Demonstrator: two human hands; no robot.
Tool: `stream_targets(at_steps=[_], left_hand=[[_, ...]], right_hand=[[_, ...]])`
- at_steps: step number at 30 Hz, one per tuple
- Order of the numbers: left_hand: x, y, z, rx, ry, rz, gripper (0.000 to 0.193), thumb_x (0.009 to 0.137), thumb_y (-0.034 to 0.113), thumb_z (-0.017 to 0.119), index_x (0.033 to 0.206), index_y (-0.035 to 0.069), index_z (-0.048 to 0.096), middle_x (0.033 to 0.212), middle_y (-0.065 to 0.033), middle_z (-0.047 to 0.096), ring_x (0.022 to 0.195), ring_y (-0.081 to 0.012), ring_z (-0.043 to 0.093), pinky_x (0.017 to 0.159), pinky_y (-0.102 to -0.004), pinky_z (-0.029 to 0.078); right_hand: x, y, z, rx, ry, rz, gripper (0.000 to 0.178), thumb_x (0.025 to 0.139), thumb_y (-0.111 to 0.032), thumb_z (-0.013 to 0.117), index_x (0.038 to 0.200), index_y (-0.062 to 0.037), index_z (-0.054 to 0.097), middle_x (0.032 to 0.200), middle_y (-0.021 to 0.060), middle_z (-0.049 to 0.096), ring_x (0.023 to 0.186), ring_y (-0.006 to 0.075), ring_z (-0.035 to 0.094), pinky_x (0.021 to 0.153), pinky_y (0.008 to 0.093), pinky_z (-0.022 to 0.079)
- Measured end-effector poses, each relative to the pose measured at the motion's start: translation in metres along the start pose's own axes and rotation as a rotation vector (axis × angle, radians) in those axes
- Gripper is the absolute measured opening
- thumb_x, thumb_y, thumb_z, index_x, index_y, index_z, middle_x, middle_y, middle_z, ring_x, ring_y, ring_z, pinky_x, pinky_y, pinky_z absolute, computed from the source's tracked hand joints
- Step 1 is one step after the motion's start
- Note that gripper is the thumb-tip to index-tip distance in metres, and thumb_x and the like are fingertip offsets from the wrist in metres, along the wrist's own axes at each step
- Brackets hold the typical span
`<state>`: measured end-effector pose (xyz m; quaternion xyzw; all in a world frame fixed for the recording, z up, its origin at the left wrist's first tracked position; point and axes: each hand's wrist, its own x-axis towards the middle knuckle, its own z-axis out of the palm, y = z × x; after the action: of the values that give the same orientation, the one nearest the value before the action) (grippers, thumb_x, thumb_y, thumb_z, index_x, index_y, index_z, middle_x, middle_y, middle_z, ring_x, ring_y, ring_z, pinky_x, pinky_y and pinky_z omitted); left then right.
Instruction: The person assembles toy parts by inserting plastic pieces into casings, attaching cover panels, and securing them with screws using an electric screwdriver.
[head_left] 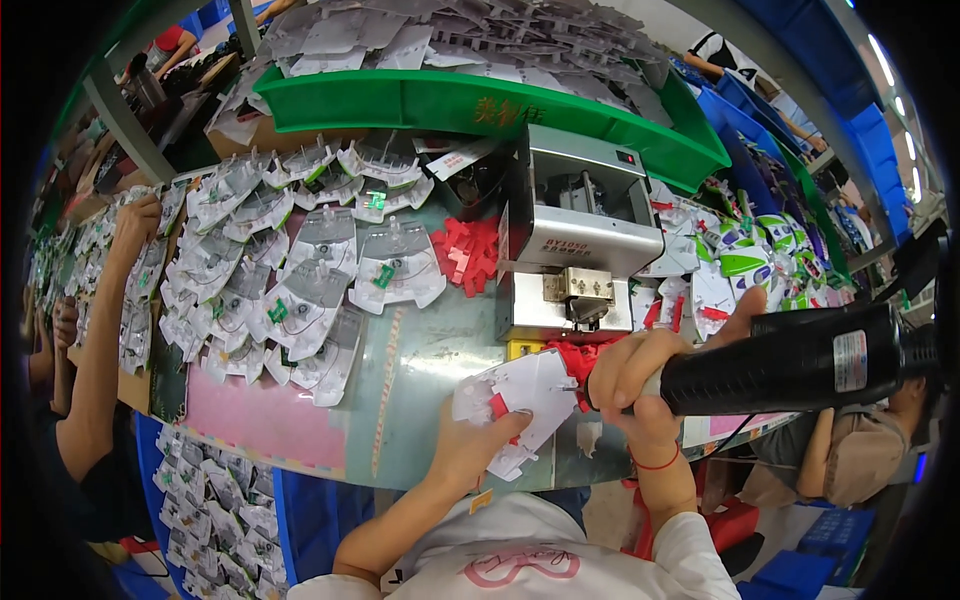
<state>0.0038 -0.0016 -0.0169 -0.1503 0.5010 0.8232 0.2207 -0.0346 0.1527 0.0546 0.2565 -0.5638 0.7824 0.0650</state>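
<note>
My left hand [468, 435] grips a flat white plastic panel [545, 395] at the table's near edge, its thumb pressing on a small red plastic part [499, 406] that lies on the panel. In my right hand [645, 385] is a black electric screwdriver [770, 370], held nearly level with its bit pointing left at the panel's right edge. Whether the bit touches the panel I cannot tell. Just beyond the right hand are more red plastic parts [580, 358], partly hidden by it. A silver screw feeder [585, 235] stands behind the panel.
Left of the feeder are a pile of red parts [467, 255] and many white shells with green circuit boards [385, 275]. A green bin [420, 105] of grey-white panels spans the back. White-and-green shells [750, 260] crowd the right. Another person's arm [100, 330] reaches in at left.
</note>
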Motion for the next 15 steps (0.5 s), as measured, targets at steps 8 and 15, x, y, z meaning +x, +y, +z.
stream_targets(at_steps=[8, 15], left_hand=[[-0.008, 0.008, 0.005, -0.05, -0.062, -0.014, 0.035, 0.067, 0.0, 0.067, 0.099, -0.002, 0.054, 0.083, -0.008, 0.061, 0.068, -0.0129, 0.059, 0.06, -0.0251, 0.049], [-0.007, 0.028, 0.01, 0.033, -0.104, -0.13, 0.042, 0.064, -0.004, 0.067, 0.103, -0.001, 0.053, 0.089, -0.0092, 0.061, 0.075, -0.0164, 0.061, 0.066, -0.0288, 0.05]], right_hand=[[-0.007, 0.011, -0.015, 0.028, -0.176, -0.035, 0.025, 0.074, -0.022, 0.07, 0.078, -0.0044, 0.053, 0.055, 0.0073, 0.054, 0.043, 0.0155, 0.052, 0.041, 0.0253, 0.044], [-0.004, -0.007, -0.015, 0.225, -0.316, -0.029, 0.013, 0.068, -0.005, 0.069, 0.069, -0.0028, 0.056, 0.061, 0.0082, 0.057, 0.054, 0.0222, 0.056, 0.052, 0.0305, 0.045]])
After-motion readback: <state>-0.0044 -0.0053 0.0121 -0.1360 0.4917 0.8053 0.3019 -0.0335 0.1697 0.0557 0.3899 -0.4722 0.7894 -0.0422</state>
